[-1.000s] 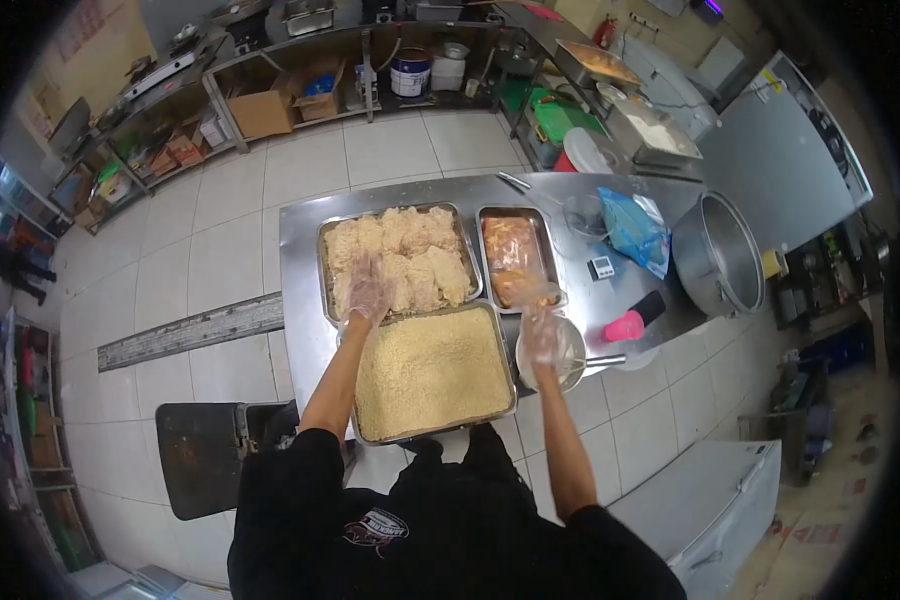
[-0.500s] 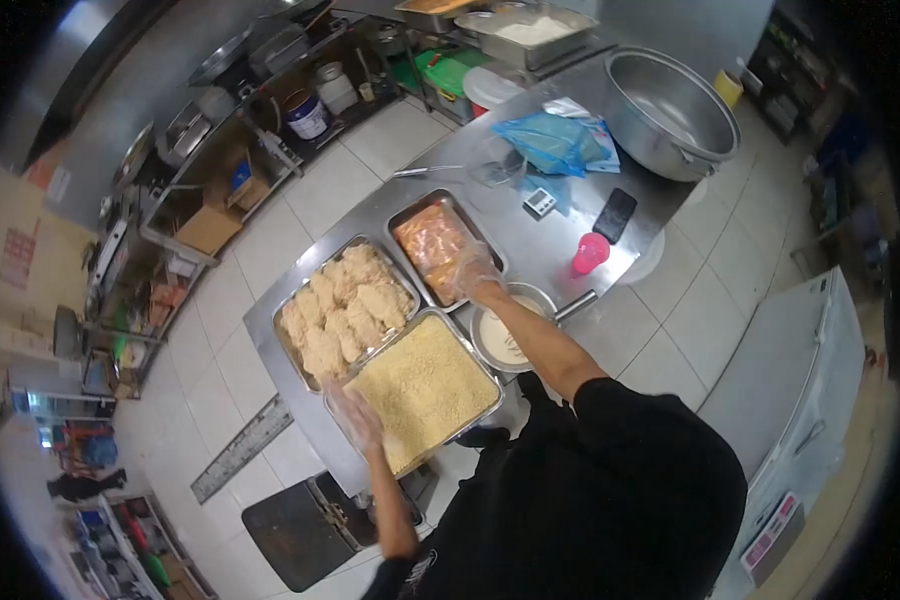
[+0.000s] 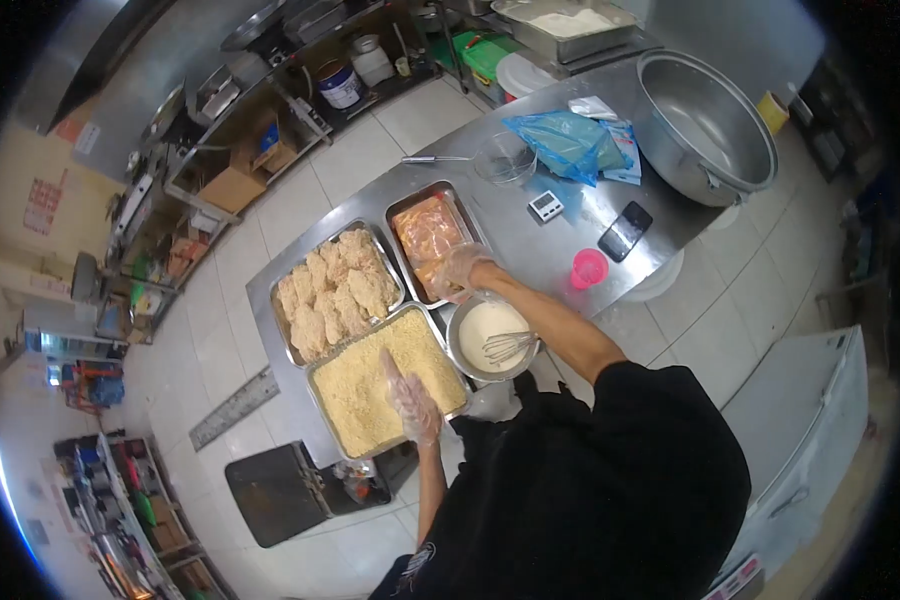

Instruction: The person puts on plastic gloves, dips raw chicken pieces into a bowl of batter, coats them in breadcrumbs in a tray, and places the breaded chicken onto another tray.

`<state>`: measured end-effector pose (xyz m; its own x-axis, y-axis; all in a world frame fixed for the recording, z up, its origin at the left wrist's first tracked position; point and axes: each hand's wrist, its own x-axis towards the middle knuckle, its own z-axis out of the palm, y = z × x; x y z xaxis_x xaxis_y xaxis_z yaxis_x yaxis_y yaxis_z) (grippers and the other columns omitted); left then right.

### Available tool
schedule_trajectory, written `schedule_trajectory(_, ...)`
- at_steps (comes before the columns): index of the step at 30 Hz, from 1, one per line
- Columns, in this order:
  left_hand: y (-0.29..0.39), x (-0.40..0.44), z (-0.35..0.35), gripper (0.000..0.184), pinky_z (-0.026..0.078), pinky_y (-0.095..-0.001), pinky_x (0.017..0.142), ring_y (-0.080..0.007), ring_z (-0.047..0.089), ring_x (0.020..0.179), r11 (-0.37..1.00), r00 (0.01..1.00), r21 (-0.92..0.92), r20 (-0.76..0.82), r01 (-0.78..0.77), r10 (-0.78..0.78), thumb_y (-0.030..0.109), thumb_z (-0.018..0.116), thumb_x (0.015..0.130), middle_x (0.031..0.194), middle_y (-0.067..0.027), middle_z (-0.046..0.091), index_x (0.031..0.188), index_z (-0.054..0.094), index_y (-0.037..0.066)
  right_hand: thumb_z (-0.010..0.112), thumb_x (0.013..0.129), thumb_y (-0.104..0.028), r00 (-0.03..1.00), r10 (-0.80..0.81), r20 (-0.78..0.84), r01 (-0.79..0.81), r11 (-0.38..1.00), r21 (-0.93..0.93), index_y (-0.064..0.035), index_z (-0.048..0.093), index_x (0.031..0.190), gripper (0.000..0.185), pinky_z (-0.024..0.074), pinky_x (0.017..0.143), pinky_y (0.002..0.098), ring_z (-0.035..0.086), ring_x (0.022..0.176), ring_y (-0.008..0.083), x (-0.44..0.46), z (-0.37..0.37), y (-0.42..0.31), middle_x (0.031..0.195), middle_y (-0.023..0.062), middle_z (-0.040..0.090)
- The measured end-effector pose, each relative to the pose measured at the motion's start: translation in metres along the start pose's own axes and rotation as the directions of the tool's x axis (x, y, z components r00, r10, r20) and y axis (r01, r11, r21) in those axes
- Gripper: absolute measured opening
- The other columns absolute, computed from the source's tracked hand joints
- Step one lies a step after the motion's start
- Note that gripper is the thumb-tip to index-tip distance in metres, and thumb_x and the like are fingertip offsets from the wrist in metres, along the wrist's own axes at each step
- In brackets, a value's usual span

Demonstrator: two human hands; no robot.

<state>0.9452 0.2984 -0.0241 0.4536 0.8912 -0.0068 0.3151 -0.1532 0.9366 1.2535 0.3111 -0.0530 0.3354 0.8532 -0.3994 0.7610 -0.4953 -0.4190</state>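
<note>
My left hand (image 3: 413, 405), in a clear plastic glove, is over the tray of yellow breadcrumbs (image 3: 355, 400) with its fingers stretched out and nothing in them. My right hand (image 3: 463, 271), also gloved, is at the near end of the tray of orange marinated meat (image 3: 430, 232); its fingertips are too blurred to show whether they grip a piece. Breaded meat pieces (image 3: 335, 290) fill the tray to the left. Close below my right hand stands a bowl of pale batter (image 3: 482, 327) with a whisk (image 3: 510, 346) in it.
On the steel table (image 3: 530, 255) lie another whisk (image 3: 500, 160), a blue plastic bag (image 3: 565, 145), a white timer (image 3: 546, 206), a phone (image 3: 626, 231) and a pink cup (image 3: 589, 268). A large metal pot (image 3: 705, 130) stands at the far right end.
My left hand has moved right from the crumb tray's left edge to over the crumbs. My right hand stays at the marinated meat. The view has shifted, and the whisk in the batter now shows.
</note>
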Motion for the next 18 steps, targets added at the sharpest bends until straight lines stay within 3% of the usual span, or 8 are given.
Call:
schedule_trajectory(1,0.035,0.003,0.014,0.051,0.027,-0.0346,0.107,-0.0237,0.031,0.132,0.902,0.945,0.289,0.041,-0.322,0.324,0.008,0.036,0.093,0.143,-0.0159,0.030,0.141,0.021,0.000,0.066,0.075,-0.028,0.994,-0.011,-0.108,0.018,0.997,0.070,-0.0027,0.062,0.104,0.038,0.0490,0.077,0.0348,0.060,0.086,0.0266,-0.009,-0.006,0.001,0.096,0.0151,0.064)
schedule_trajectory(3,0.057,0.009,0.034,0.052,0.028,-0.0362,0.107,-0.0258,0.028,0.134,0.940,0.945,0.096,0.046,-0.326,0.323,0.011,0.039,0.094,0.146,-0.0147,0.025,0.142,0.021,0.004,0.066,0.077,-0.026,0.983,-0.050,-0.178,0.068,0.993,0.094,-0.0021,0.062,0.102,0.035,0.0503,0.074,0.0344,0.061,0.080,0.0258,-0.030,-0.015,-0.002,0.090,0.0136,0.065)
schedule_trajectory(4,0.056,0.014,0.050,0.052,0.028,-0.0362,0.107,-0.0258,0.028,0.134,0.953,0.956,0.083,-0.007,-0.291,0.292,0.011,0.039,0.094,0.146,-0.0147,0.025,0.142,0.021,0.004,0.065,0.080,-0.023,0.923,-0.203,-0.327,0.351,0.791,0.501,-0.0020,0.061,0.101,0.030,0.0509,0.070,0.0333,0.060,0.075,0.0228,-0.047,-0.012,-0.006,0.084,0.0113,0.064)
schedule_trajectory(5,0.049,0.019,0.064,0.053,0.032,-0.0385,0.104,-0.0256,0.032,0.131,0.916,0.985,-0.385,0.075,-0.115,0.155,0.014,0.043,0.093,0.143,-0.0149,0.028,0.141,0.023,0.004,0.064,0.082,-0.020,0.837,-0.244,-0.489,0.547,0.356,0.757,-0.0020,0.061,0.100,0.026,0.0514,0.066,0.0323,0.060,0.070,0.0199,-0.064,-0.010,-0.010,0.079,0.0091,0.064)
schedule_trajectory(7,0.035,0.024,0.083,0.055,0.040,-0.0431,0.099,-0.0252,0.039,0.125,0.228,0.947,-0.935,0.302,0.272,0.107,0.020,0.050,0.092,0.138,-0.0152,0.035,0.140,0.026,0.006,0.064,0.083,-0.018,0.927,-0.225,-0.300,0.374,0.523,0.766,-0.0025,0.061,0.100,0.023,0.0512,0.065,0.0306,0.059,0.069,0.0169,-0.101,-0.031,-0.025,0.079,0.0073,0.063)
schedule_trajectory(9,0.043,0.029,0.101,0.054,0.046,-0.0427,0.091,-0.0252,0.047,0.117,0.211,0.927,-0.908,0.374,0.361,0.028,0.025,0.053,0.091,0.132,-0.0145,0.042,0.136,0.031,0.005,0.063,0.084,-0.016,0.977,-0.158,-0.145,0.214,0.671,0.710,-0.0031,0.062,0.100,0.020,0.0511,0.063,0.0290,0.058,0.069,0.0139,-0.107,-0.022,-0.019,0.079,0.0056,0.062)
schedule_trajectory(12,0.022,0.028,0.115,0.051,0.055,-0.0377,0.077,-0.0231,0.059,0.099,0.351,0.878,-0.809,0.466,0.472,-0.107,0.027,0.060,0.087,0.119,-0.0130,0.053,0.127,0.039,0.003,0.065,0.083,-0.018,0.764,-0.307,-0.567,0.617,0.608,0.501,-0.0047,0.062,0.097,0.020,0.0503,0.061,0.0266,0.057,0.066,0.0118,-0.085,0.021,0.017,0.078,0.0039,0.062)
schedule_trajectory(18,-0.048,0.031,0.124,0.037,0.056,-0.0278,0.069,-0.0190,0.064,0.082,0.510,0.888,-0.727,0.377,0.460,-0.262,0.012,0.065,0.083,0.098,-0.0115,0.062,0.114,0.050,0.000,0.070,0.076,-0.029,0.887,-0.006,-0.461,0.226,0.877,0.424,-0.0063,0.064,0.087,0.026,0.0510,0.069,0.0362,0.064,0.075,0.0248,-0.095,0.039,0.038,0.082,0.0104,0.066)
